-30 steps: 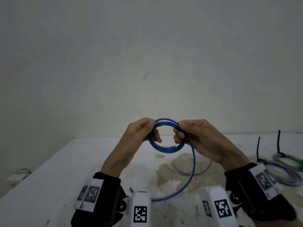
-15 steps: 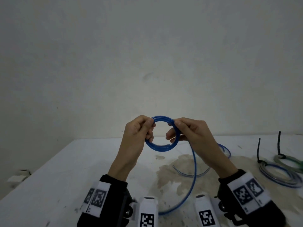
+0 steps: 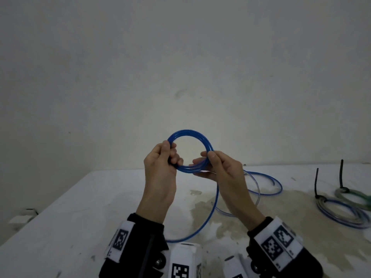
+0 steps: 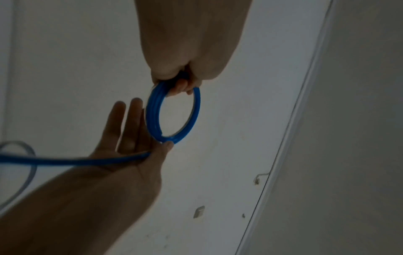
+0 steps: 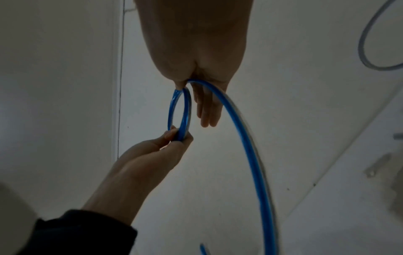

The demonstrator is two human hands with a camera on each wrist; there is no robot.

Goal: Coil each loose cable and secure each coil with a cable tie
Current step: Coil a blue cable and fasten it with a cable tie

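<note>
A blue cable coil [image 3: 189, 133] of a few turns hangs in the air above the white table [image 3: 80, 207]. My left hand [image 3: 170, 155] pinches its left side between thumb and fingers. My right hand [image 3: 206, 159] pinches the lower right side, thumb on top and the other fingers stretched out beneath. The loose tail [image 3: 215, 201] drops from my right hand to the table and loops away to the right [image 3: 269, 189]. The left wrist view shows the coil [image 4: 152, 113] end-on, with my right thumb at its bottom. In the right wrist view the tail [image 5: 246, 141] arcs down.
Two coils lie at the table's right edge, each bound with an upright black cable tie: a blue-grey one [image 3: 341, 214] and a green one [image 3: 353, 197]. A clear tube [image 3: 258, 194] lies beside the blue tail. A brown stain [image 3: 204, 209] marks the table centre.
The coil has risen a little. My right hand slid from the coil's top right round to its lower right side, laying more tail onto it. My left hand kept its grip.
</note>
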